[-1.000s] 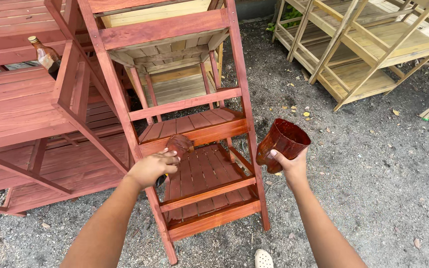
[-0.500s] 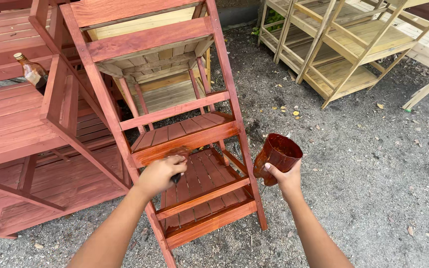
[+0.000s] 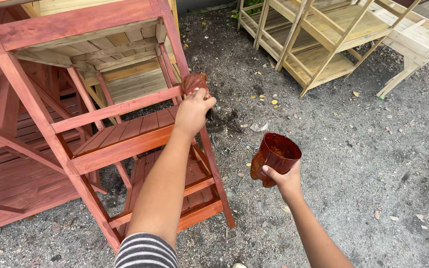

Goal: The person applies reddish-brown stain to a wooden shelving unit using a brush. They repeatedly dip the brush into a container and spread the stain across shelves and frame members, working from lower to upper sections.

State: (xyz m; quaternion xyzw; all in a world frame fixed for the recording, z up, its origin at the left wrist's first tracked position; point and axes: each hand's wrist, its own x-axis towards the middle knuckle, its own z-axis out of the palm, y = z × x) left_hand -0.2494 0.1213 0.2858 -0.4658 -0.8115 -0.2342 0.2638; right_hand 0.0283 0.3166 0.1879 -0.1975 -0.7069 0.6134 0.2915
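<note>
gritty dark gravel ground [image 3: 353, 164] strewn with dry leaves [image 3: 274, 101] carries a red-stained wooden step shelf [image 3: 125, 134] standing at left, more red-stained pieces [image 3: 6, 193] lying beside it, and unstained pale wooden shelves [image 3: 319, 44] standing well apart at the top right.

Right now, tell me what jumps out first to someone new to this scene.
The red-stained wooden shelf rack fills the left, and the left hand presses a stain-soaked rag against its right upright. At centre right, the right hand holds a stain-smeared cup over the gravel ground. Unstained pale wooden racks stand at upper right.
</note>
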